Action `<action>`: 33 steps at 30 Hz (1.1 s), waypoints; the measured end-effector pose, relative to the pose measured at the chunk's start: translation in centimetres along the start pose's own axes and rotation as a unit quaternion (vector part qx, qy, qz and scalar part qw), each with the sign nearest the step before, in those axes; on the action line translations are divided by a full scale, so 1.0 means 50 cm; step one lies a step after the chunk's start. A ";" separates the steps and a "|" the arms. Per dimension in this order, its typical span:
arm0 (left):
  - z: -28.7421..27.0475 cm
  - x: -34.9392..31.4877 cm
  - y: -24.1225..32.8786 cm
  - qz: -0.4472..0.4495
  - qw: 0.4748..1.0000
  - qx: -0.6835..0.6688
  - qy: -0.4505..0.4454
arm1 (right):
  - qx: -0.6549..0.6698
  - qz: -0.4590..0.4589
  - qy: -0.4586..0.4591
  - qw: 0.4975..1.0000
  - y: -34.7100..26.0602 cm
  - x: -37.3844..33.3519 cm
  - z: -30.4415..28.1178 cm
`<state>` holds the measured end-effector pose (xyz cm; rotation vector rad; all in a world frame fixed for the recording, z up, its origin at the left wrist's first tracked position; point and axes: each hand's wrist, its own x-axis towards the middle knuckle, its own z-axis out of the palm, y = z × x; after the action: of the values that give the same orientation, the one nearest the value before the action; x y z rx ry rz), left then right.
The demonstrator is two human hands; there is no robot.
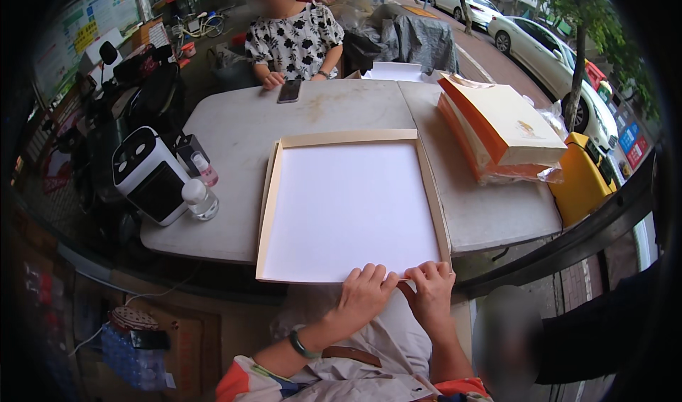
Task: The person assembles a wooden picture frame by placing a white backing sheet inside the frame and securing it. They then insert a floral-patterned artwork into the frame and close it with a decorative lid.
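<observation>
A shallow cardboard box lid [348,210], cream on its walls and white inside, lies open side up at the near edge of the table. My left hand [367,292] has its fingers curled over the middle-right of the near wall, gripping it. Beside it, my right hand [430,288] pinches the same wall close to the near right corner. Both thumbs are on my side of the wall, partly hidden. Between the two hands a short piece of the edge shows, bent or folded; its exact shape is hard to make out.
A white box-shaped appliance [153,174], a clear bottle [200,200] and a pink bottle [205,169] stand on the left. Orange and cream paper bags [497,125] are stacked at right. Across the table [341,107] sits a person [295,43] near a phone [289,91].
</observation>
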<state>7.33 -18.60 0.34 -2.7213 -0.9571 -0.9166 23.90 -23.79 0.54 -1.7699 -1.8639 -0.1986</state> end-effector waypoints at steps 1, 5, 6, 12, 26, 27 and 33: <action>-0.006 -0.009 -0.011 -0.011 1.000 0.002 -0.009 | -0.002 0.002 -0.002 1.000 0.000 0.000 -0.002; -0.048 -0.066 -0.076 -0.053 0.998 0.019 -0.024 | -0.006 0.011 -0.005 1.000 0.000 0.000 -0.001; -0.060 -0.079 -0.094 -0.062 0.998 0.023 -0.022 | -0.009 0.013 -0.005 1.000 0.003 -0.001 -0.002; -0.133 -0.144 -0.180 -0.110 0.990 0.092 -0.015 | -0.010 0.004 -0.003 1.000 0.004 0.003 -0.012; -0.161 -0.142 -0.152 -0.085 0.993 0.078 -0.035 | 0.009 0.006 0.035 0.999 0.019 -0.028 -0.014; -0.163 -0.144 -0.145 -0.083 0.993 0.074 -0.043 | 0.011 0.009 0.033 0.999 0.021 -0.041 -0.018; -0.160 -0.143 -0.127 -0.069 0.994 0.057 -0.069 | 0.013 0.013 0.013 1.000 0.028 -0.058 -0.034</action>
<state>-4.97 -19.74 2.13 -2.6788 -1.1979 -0.6772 25.68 -26.97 0.19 -1.7640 -1.8157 -0.1856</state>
